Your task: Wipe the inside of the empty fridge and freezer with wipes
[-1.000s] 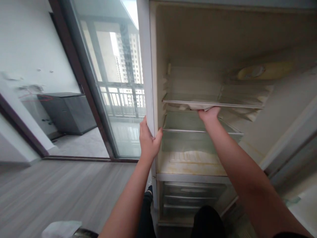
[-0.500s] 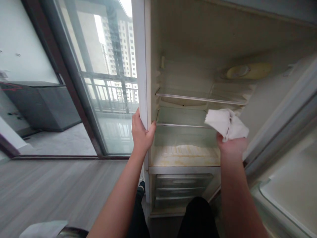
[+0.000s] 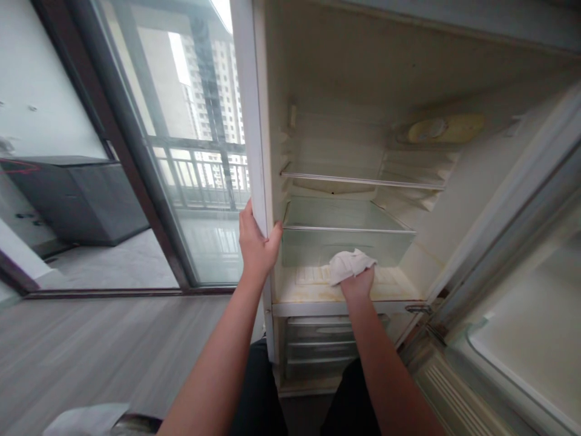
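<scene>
My left hand (image 3: 259,243) is wrapped round the left front edge of an open refrigerator (image 3: 259,133), its thumb on the inner side. In my right hand (image 3: 359,283) is a crumpled white cloth (image 3: 350,265), inside the lower part of the fridge compartment. The cloth is over the stained bottom surface (image 3: 313,293), below the lower glass shelf (image 3: 336,213); whether it presses on the surface I cannot tell. Yellowish stains mark that bottom around the ribbed area. An upper glass shelf (image 3: 363,175) spans the compartment higher up.
The open fridge door (image 3: 535,327) stands at the right. Below the compartment are freezer drawers (image 3: 318,351). A yellowish lamp cover (image 3: 445,128) sits on the inner right wall. To the left are a sliding glass door (image 3: 200,242) and a grey cabinet (image 3: 91,200).
My right hand has moved the cloth left and down, from the right front of the shelves to the compartment bottom. My left hand keeps its grip on the fridge edge.
</scene>
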A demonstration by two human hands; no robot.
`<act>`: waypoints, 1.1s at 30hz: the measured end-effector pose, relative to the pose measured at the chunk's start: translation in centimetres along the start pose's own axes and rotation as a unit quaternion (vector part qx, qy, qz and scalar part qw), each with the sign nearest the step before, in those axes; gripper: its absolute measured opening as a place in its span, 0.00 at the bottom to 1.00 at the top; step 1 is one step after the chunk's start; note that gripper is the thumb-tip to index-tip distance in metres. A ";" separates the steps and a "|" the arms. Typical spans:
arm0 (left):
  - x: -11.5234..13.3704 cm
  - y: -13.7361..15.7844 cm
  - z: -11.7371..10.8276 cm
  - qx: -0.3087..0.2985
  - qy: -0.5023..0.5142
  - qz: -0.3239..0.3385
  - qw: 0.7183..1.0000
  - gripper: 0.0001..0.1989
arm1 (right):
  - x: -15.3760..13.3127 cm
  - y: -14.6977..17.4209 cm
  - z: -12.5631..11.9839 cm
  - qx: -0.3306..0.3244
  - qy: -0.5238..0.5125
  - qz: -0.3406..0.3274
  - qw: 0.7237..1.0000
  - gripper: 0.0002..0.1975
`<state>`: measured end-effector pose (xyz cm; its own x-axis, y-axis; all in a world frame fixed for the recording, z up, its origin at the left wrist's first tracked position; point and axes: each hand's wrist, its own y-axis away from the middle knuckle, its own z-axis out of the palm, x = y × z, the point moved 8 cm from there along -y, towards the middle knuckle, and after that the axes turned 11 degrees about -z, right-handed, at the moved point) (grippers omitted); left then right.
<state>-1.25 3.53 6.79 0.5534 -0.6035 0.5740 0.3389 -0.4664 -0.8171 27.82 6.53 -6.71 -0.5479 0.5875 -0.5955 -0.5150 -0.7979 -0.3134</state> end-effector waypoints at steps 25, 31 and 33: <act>0.3 0.0 -0.1 -0.006 0.001 0.008 1.000 0.35 | 6.9 3.2 10.4 -0.496 0.704 -0.321 0.394 0.19; 0.2 0.0 0.0 -0.004 0.007 0.003 1.000 0.35 | 1.6 -0.9 4.2 -0.310 0.791 -0.311 0.426 0.32; 0.2 0.0 0.0 -0.005 0.008 0.001 1.000 0.36 | -0.6 -2.8 1.6 -0.217 0.805 -0.300 0.463 0.40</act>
<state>-1.18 3.45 6.90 0.5411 -0.6152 0.5733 0.3306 -0.4712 -0.8177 28.57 8.62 -4.27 0.9902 0.1373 0.0262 0.1172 -0.7134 -0.6909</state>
